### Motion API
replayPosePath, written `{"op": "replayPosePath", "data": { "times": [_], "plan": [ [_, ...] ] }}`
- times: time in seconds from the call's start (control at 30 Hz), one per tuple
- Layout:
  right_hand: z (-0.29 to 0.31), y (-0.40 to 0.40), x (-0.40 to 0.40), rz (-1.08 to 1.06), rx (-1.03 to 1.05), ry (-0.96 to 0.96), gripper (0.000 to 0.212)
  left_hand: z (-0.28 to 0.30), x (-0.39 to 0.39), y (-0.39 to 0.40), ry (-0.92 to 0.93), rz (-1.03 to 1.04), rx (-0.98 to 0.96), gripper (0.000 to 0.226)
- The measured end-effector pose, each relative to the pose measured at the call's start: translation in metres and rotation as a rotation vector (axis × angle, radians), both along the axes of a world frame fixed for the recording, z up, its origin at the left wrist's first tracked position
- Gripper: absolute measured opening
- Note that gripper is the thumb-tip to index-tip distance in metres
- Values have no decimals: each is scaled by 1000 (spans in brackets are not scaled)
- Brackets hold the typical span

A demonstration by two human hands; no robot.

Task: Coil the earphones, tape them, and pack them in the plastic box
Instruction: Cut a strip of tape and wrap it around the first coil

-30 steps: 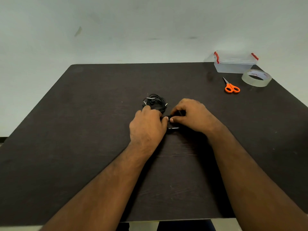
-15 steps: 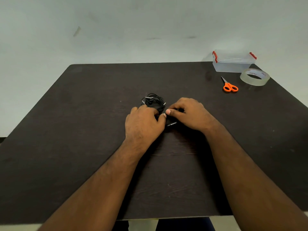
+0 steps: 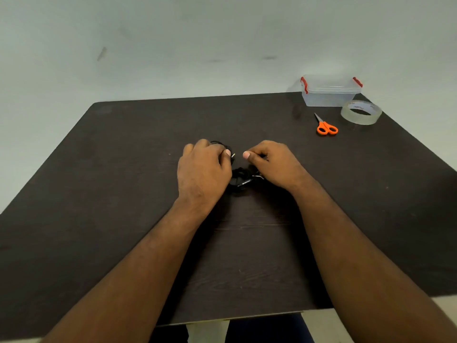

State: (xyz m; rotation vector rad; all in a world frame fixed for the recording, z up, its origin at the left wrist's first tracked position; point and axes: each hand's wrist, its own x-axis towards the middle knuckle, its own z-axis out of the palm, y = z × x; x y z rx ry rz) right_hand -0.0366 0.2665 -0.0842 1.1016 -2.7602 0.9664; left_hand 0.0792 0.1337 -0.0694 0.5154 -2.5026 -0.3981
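Observation:
A tangle of black earphones lies on the dark table between my two hands. My left hand covers the left part of the bundle, its fingers curled over the cable, and a loop shows past its fingertips. My right hand pinches cable with curled fingers just right of the bundle. A small gap separates the two thumbs. The clear plastic box with red clips stands closed at the far right corner. A roll of clear tape lies beside it.
Orange-handled scissors lie in front of the box, left of the tape. A pale wall rises behind the table. The near table edge runs just below my forearms.
My hands have drawn slightly apart, so a gap shows between the thumbs. The bundle now lies lower between the hands, with less of it showing beyond the left fingers.

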Motion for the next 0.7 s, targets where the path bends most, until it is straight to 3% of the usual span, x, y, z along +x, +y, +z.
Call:
{"op": "replayPosePath", "data": {
  "times": [0.17,0.3,0.43,0.7],
  "plan": [
    [30,24,-18,-63,-17,23,36,31,-38,27,-37,-171,-84,28],
    [50,73,-49,-118,35,71,28,42,-96,61,-82,-314,-35,27],
    [52,136,-90,-253,46,55,16,32,-148,95,-188,-417,-10,31],
    [38,225,-186,-523,-61,92,19,-5,-234,137,-324,-581,32,43]
  ]
}}
